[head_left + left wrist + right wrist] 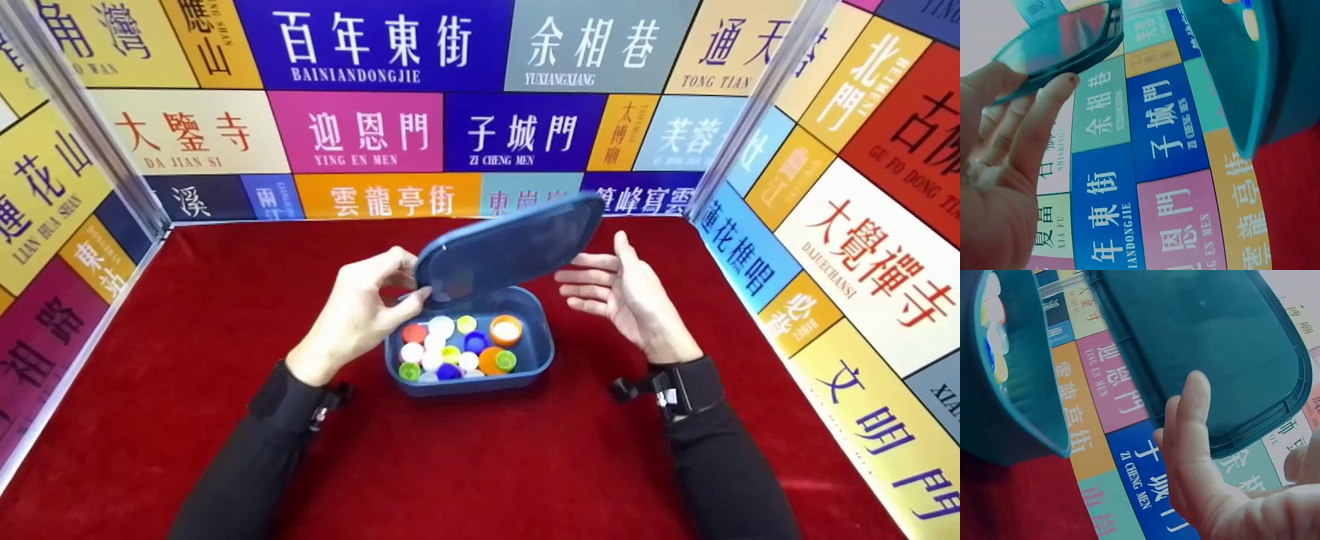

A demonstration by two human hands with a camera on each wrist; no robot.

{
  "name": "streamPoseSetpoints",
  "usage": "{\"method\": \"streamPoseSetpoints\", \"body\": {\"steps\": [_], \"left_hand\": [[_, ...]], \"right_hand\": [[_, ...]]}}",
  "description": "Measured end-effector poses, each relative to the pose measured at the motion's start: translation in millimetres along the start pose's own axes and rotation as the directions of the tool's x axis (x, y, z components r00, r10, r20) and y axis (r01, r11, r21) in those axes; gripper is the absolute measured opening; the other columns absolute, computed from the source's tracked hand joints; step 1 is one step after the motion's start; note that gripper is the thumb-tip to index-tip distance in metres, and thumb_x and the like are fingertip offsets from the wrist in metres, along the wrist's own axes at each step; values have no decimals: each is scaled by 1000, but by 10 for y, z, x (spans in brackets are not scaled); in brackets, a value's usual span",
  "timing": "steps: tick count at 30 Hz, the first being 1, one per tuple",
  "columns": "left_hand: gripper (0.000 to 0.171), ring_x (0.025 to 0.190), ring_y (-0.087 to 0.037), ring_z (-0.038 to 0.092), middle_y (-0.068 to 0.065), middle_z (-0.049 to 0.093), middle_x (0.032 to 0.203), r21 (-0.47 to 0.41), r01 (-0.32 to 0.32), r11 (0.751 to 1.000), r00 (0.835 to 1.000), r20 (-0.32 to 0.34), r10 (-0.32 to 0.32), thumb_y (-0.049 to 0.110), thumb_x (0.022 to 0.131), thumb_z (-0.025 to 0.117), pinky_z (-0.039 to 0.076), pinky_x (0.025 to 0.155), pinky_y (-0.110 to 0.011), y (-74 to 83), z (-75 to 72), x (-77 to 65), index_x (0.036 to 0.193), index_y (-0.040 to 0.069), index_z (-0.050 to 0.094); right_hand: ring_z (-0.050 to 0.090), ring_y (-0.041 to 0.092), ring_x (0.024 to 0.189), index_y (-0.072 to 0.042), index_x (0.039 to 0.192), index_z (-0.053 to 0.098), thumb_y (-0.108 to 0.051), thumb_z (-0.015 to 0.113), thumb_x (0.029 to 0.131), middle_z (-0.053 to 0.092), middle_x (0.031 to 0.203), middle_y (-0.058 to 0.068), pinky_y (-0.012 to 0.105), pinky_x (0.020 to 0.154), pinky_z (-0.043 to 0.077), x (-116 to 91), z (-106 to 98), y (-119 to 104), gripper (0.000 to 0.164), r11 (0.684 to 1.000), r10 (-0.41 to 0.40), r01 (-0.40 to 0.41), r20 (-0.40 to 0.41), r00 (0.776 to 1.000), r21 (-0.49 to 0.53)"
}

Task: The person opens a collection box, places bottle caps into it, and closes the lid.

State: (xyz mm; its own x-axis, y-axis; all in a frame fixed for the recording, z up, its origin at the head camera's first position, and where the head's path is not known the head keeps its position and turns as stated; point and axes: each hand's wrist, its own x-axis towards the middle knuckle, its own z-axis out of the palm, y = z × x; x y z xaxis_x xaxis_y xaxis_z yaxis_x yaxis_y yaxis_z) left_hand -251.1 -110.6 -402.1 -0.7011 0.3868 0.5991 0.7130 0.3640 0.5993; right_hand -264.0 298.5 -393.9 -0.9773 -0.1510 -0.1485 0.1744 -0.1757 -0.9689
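Note:
A dark blue lid [510, 251] is held tilted above a blue plastic box [544, 352], its right end higher than its left. My left hand [367, 304] pinches the lid's left end between thumb and fingers. Near the lid's right end is my right hand [619, 300], fingers extended and thumb up, not gripping it; in the right wrist view its fingers [1193, 410] overlap the lid's rim. Inside the box lie several bottle caps, among them a red cap [415, 334], a blue cap [475, 343] and an orange cap [505, 330] with a white one in it.
The box stands on a red cloth-covered table [465, 465]. Panels printed with coloured signs rise at the back [367, 131], left and right [862, 262], joined by metal corner posts. A black wrist camera [626, 388] is strapped on the right wrist.

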Motion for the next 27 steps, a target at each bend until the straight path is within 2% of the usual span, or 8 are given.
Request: {"method": "streamPoseSetpoints", "body": {"steps": [5, 9, 12, 15, 18, 21, 23, 27], "left_hand": [[24, 103, -18, 82, -6, 82, 113, 58, -141, 988, 990, 37, 139, 9, 102, 90, 75, 94, -42, -43, -34, -29, 122, 9, 78], [24, 109, -17, 78, -5, 80, 117, 38, -194, 980, 978, 82, 190, 6, 102, 89, 73, 101, -40, -75, -57, -31, 124, 11, 79], [27, 114, -15, 77, -3, 80, 121, 18, -206, 978, 974, 104, 203, 3, 102, 87, 71, 106, -37, -98, -67, -34, 126, 12, 79], [26, 118, -15, 77, -2, 81, 123, 29, -222, 975, 971, 100, 218, 3, 102, 88, 69, 110, -33, -123, -70, -37, 125, 13, 80], [24, 123, -15, 78, -3, 81, 124, 47, -231, 972, 970, 88, 226, 4, 102, 89, 67, 113, -30, -138, -74, -37, 122, 12, 80], [23, 127, -17, 78, -5, 81, 127, 65, -213, 975, 974, 89, 207, 8, 102, 89, 67, 115, -32, -152, -71, -31, 123, 11, 80], [29, 130, -20, 78, -8, 79, 131, 85, -174, 981, 982, 93, 166, 8, 103, 89, 67, 115, -36, -151, -72, -25, 130, 9, 78], [50, 133, -29, 79, -14, 76, 144, 136, -23, 990, 998, 60, 15, 5, 103, 87, 69, 111, -46, -129, -89, -13, 149, 5, 69]], "right_hand": [[90, 21, 91, 3, 142, 74, -64, 44, 122, 91, 117, 14, 29, 85, 73, -35, -12, -36, 76, 995, 27, -31, 50, 998, 92], [87, 15, 79, 3, 144, 75, -59, 54, 121, 91, 104, 9, 16, 64, 63, -48, -44, -42, 69, 994, 60, -63, 38, 997, 84], [82, 10, 71, 2, 145, 77, -44, 67, 119, 88, 94, 3, 13, 56, 56, -59, -70, -32, 54, 994, 87, -87, 13, 996, 59], [82, 8, 70, -2, 135, 83, -24, 71, 118, 86, 90, 3, 14, 60, 61, -63, -89, -17, 31, 996, 84, -86, 37, 996, 39], [84, 8, 71, -3, 127, 86, -10, 69, 116, 85, 90, 4, 17, 67, 66, -56, -99, -3, 21, 997, 72, -74, 75, 995, 29], [87, 11, 73, -1, 128, 83, -5, 67, 116, 87, 90, 6, 21, 71, 68, -38, -90, 9, 20, 997, 68, -71, 88, 994, 23], [88, 12, 74, 0, 133, 80, -4, 66, 116, 88, 93, 8, 21, 71, 68, -21, -81, 21, 22, 997, 66, -68, 87, 994, 28], [89, 14, 77, 6, 147, 72, -2, 66, 116, 89, 97, 10, 23, 72, 69, 0, -56, 49, 33, 998, 40, -43, 69, 997, 35]]}}
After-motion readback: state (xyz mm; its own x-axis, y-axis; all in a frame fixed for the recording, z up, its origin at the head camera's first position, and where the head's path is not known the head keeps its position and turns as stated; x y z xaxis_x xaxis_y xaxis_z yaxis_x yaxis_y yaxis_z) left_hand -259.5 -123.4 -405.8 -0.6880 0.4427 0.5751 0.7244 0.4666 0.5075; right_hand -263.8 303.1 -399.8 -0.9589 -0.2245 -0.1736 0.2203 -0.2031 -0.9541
